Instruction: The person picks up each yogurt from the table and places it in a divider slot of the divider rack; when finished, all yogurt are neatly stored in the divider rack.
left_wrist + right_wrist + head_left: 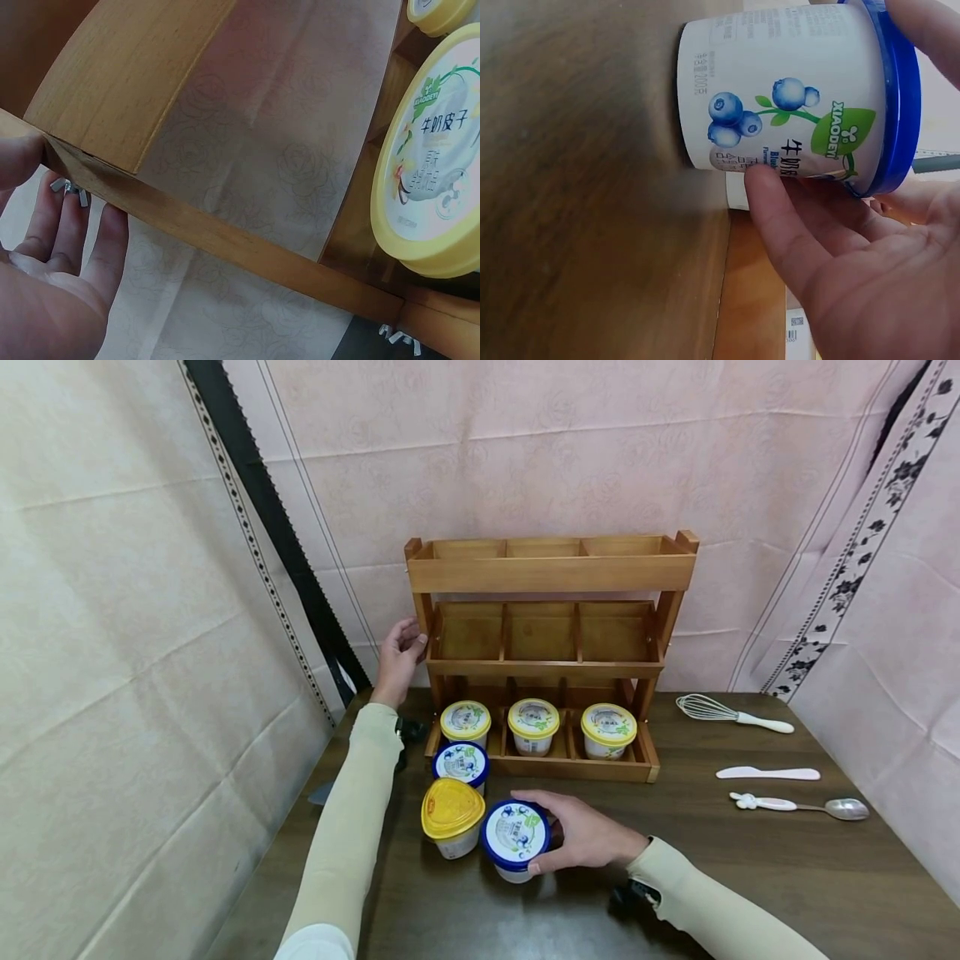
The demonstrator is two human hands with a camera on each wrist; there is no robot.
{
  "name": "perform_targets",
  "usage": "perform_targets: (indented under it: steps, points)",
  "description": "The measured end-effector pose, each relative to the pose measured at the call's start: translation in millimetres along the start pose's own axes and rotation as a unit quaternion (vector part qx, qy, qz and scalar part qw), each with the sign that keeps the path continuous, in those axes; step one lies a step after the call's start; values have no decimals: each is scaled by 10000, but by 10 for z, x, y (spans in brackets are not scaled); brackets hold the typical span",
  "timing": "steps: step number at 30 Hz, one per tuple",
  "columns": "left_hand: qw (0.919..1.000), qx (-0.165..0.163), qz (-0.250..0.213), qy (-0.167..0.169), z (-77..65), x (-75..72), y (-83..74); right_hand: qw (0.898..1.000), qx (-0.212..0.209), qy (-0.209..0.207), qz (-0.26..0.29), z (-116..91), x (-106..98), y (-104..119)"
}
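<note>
In the head view my right hand (588, 833) holds a blue-lidded yogurt cup (516, 837) near the front of the table. Blueberries are printed on this cup (780, 105) in the right wrist view, where my thumb and fingers lie around its side. My left hand (400, 658) grips the left side post of a wooden three-tier rack (551, 577); the left wrist view shows thumb and fingers on opposite sides of the post (217, 229). Beside the held cup stand a yellow-lidded cup (452, 814) and another blue-lidded cup (461, 763).
Three yellow-lidded cups (533, 720) sit in the rack's bottom tier, one per compartment. To the right lie a whisk (708, 708), a white knife (768, 772) and a spoon (798, 804). Cloth curtains (562, 468) surround the wooden table (675, 835).
</note>
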State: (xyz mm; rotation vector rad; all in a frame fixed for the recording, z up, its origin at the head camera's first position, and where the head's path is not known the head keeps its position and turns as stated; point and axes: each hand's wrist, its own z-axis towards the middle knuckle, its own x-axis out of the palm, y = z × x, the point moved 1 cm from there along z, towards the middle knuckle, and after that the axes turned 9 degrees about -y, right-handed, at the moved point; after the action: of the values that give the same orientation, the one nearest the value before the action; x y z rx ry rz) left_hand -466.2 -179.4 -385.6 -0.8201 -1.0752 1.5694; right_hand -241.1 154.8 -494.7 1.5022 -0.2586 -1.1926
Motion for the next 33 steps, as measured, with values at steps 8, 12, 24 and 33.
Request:
perform_targets:
  steps: [8,12,24,33]
  points:
    - [10000,-71,-2,26,7,6,6,9995,-70,-298,-2,-16,-105,63]
    - [9999,-141,-28,46,-2,1,-1,9988,-104,-473,-54,-22,-198,112]
    - [10000,-56,-41,42,-3,-11,-10,9956,-163,-918,13,-22,-476,203]
    - [10000,-65,-21,63,3,-11,-6,9918,37,-1260,-214,-42,-690,280]
